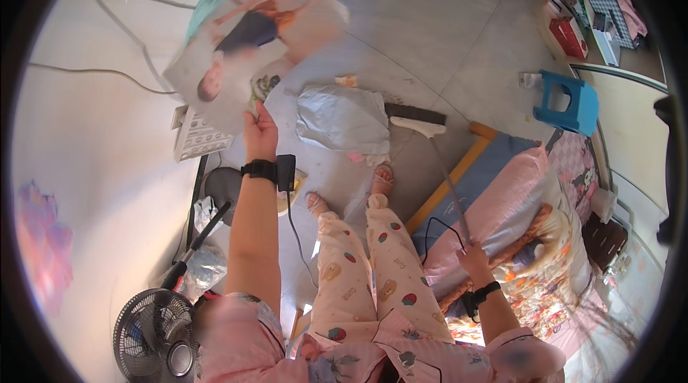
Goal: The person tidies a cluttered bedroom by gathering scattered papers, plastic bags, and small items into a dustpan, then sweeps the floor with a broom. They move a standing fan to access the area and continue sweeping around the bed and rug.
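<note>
My left hand [260,127] pinches the lower edge of a large printed sheet [236,55], which is blurred and hangs up and away beside the left wall. In my right hand [474,259] is the thin pole of a broom [419,118]; its dark bristles rest on the tiled floor, at the right edge of a flattened silvery-grey bag [344,118]. An orange-and-white scrap [346,81] lies just beyond the bag. Pink and whitish scraps [356,157] show at its near edge, by my right foot. Both wrists wear black straps with small devices.
A black fan [156,334] stands low at left, near a plastic bag [204,273] and a power strip or perforated white box [201,136]. At right are a bed with pink bedding [484,211] and a blue plastic stool [567,102]. Cables run along the left wall.
</note>
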Available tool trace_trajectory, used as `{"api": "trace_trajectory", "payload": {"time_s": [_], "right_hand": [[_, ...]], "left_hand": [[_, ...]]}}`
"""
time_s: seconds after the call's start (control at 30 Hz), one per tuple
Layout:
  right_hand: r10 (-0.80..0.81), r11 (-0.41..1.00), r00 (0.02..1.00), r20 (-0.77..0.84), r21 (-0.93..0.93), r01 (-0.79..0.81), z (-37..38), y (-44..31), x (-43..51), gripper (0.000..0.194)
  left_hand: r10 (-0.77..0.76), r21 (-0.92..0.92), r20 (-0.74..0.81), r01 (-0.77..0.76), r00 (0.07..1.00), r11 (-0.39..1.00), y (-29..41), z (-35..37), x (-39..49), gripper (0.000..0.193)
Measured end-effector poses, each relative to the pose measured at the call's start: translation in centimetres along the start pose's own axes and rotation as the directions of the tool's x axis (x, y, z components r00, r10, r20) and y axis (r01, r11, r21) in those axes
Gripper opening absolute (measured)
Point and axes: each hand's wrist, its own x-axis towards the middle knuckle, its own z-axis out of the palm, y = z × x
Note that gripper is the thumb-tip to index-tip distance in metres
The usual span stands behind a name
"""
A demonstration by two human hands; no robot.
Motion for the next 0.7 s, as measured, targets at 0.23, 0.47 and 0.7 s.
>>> {"api": "trace_trajectory", "payload": {"time_s": [0.23, 0.47, 0.7], "right_hand": [[-0.110, 0.993, 0.986, 0.121, 0.066, 0.103, 1.3, 2.5, -0.9, 0.049], [-0.039, 0.457, 0.675, 0.737, 0.614, -0.644, -2.1, 3.0, -5.2, 0.025], [-0.319, 0.295, 0.508, 0.800, 0.594, -0.749, -1.8, 4.2, -7.7, 0.038]], "left_hand": [[0.026, 0.039, 0.046, -0.028, 0.999, 0.999, -0.5, -0.8, 0.6, 0.040], [-0.085, 0.140, -0.054, 0.091, 0.995, 0.986, -0.5, -0.5, -1.0, 0.055], [-0.067, 0.216, 0.008, 0.064, 0.998, 0.974, -1.6, -0.5, -2.5, 0.054]]}}
